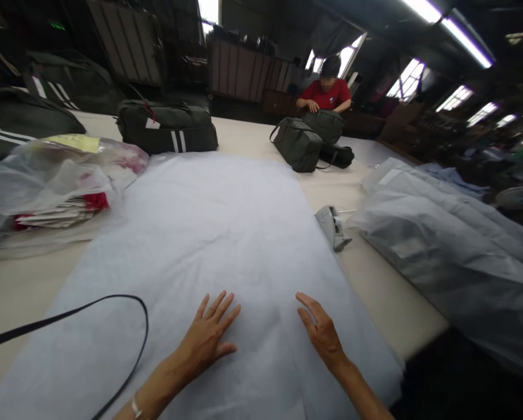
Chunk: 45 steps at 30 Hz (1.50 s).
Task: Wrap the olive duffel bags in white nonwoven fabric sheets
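A large pale, translucent plastic sheet lies spread over the table in front of me, with faint wrinkles across it. My left hand rests flat on or just over it, fingers spread, holding nothing. To its right, my right hand is held with its fingers stretched out and its thumb apart, also bare; whether it touches the sheet I cannot tell. A thin black strap loops across the sheet left of my left hand. Beyond my right hand, a grey tape dispenser-like tool sits at the sheet's right edge.
On the left lies a clear plastic bag of tags with red cords. Dark travel bags with white stripes stand behind. Wrapped plastic bundles fill the right side. Across the table, a person in red handles dark bags.
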Each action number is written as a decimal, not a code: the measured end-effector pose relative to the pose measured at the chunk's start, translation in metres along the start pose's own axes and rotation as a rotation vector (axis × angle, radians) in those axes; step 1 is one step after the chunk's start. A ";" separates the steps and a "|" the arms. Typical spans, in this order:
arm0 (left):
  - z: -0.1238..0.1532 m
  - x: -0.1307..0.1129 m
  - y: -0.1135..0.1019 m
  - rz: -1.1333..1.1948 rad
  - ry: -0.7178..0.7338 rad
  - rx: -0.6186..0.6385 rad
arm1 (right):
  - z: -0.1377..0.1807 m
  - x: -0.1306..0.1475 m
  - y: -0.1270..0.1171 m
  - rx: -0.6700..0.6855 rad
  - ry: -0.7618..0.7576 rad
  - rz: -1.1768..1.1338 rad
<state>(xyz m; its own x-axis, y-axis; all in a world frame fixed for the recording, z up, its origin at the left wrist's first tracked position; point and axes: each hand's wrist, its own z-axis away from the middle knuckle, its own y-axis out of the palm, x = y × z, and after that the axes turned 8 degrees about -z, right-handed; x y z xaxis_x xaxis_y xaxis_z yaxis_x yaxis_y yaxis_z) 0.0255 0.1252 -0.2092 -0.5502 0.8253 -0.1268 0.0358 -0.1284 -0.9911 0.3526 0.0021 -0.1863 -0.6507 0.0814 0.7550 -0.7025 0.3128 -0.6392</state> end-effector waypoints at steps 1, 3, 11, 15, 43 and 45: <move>0.015 -0.012 0.001 0.018 0.023 0.012 | 0.027 0.006 -0.006 -0.015 0.083 -0.033; 0.042 -0.033 0.000 0.066 0.052 0.063 | 0.074 0.018 -0.013 -0.039 0.242 -0.098; 0.127 -0.054 0.003 0.111 0.072 0.324 | 0.161 0.045 0.003 -0.116 0.718 -0.120; 0.146 -0.064 0.007 0.131 0.160 0.297 | 0.170 0.048 0.028 -0.083 0.752 -0.183; 0.189 -0.087 0.035 -0.026 0.306 -0.163 | 0.195 0.053 0.043 0.071 0.716 -0.323; 0.194 -0.085 0.015 -0.026 0.318 -0.129 | 0.199 0.056 0.043 0.087 0.705 -0.314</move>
<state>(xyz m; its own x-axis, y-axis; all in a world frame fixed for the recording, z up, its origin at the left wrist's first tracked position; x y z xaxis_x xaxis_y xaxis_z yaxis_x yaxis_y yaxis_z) -0.0890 -0.0539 -0.2049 -0.2658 0.9600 -0.0877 0.1412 -0.0513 -0.9886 0.2287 -0.1682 -0.2007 -0.1004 0.5930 0.7989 -0.8627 0.3481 -0.3668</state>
